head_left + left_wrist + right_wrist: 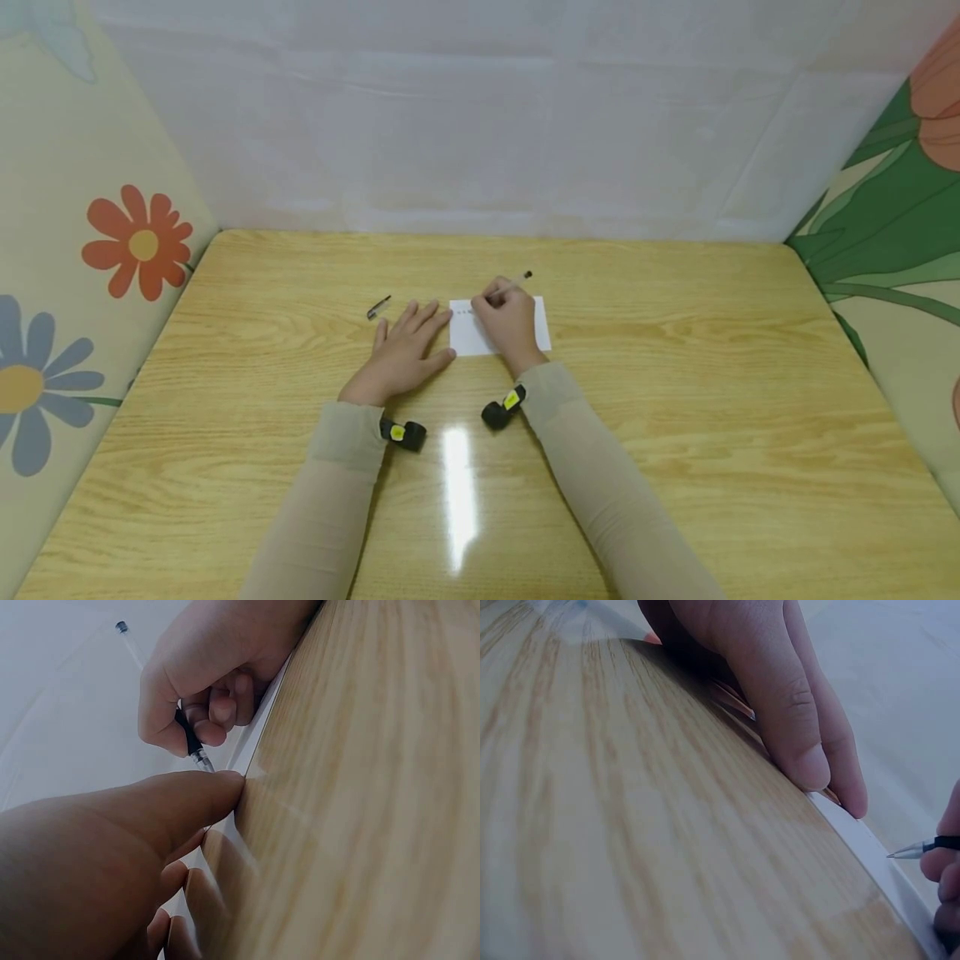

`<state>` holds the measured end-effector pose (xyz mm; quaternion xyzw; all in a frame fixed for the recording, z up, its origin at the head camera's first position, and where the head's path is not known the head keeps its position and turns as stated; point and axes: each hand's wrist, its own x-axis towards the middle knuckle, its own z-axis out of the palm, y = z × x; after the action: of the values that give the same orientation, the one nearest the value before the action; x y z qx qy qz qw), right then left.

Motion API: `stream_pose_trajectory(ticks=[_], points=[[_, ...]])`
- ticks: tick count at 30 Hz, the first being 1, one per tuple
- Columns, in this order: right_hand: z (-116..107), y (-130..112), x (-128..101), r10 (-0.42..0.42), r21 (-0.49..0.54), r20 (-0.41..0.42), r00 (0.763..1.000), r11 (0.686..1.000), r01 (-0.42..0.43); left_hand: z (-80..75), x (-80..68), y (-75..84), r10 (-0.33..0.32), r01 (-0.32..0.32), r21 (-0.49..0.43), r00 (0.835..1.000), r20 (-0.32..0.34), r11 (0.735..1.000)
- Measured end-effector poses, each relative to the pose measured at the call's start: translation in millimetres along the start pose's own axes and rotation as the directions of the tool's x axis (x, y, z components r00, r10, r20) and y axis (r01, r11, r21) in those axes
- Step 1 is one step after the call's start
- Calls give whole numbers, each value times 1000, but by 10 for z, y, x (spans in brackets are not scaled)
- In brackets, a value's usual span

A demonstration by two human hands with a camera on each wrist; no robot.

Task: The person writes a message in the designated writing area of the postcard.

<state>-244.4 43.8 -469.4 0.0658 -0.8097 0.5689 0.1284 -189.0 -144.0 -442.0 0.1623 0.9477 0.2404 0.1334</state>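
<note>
— Wooden table (pixel 675 400), pale grain, is carrying everything: a small white paper card (pixel 542 327) is lying near the middle of it, and both hands are working right at it. Are you seeing the same?

— Yes. The right hand (pixel 510 321) is resting on the card with its fingers curled tight around a pen (pixel 517 285). The left wrist view is showing that grip well: finger and thumb are pinching the dark barrel of the pen (pixel 190 742), and the clear tip is pointing down at the card (pixel 255 720).

— And the left hand (pixel 401 354)?

— It is lying flat on the table, fingers straight and slightly spread, holding nothing. Its fingertips are reaching the card's left edge. In the right wrist view the fingers (pixel 802 742) are pressing down right where the card's white edge (pixel 870 847) is beginning, and the pen's metal tip (pixel 907 852) is hovering just beside them.

— Is anything written on the card?

— A faint line of small marks is showing along its top, beside the right hand; I cannot read them.

— Anything else on the table?

— A pen cap (pixel 378 307), dark with a clip, is lying beyond the left hand, apart from it. Beige sleeves (pixel 337 500) are covering both forearms, and a small black wrist camera (pixel 403 433) is sitting at each cuff.
</note>
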Motion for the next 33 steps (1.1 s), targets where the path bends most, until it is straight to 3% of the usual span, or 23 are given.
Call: stream_pose_trajectory(ticks=[22,33], points=[[-4,3,-10,-7,-7,4,1000,1000,7,5,8,6,6,-6,-12,1000,-9,1000],[-12,-8,-12,29,17,-96,995,999,-28,-8,-6,23,8,-8,-6,1000,-18,1000]])
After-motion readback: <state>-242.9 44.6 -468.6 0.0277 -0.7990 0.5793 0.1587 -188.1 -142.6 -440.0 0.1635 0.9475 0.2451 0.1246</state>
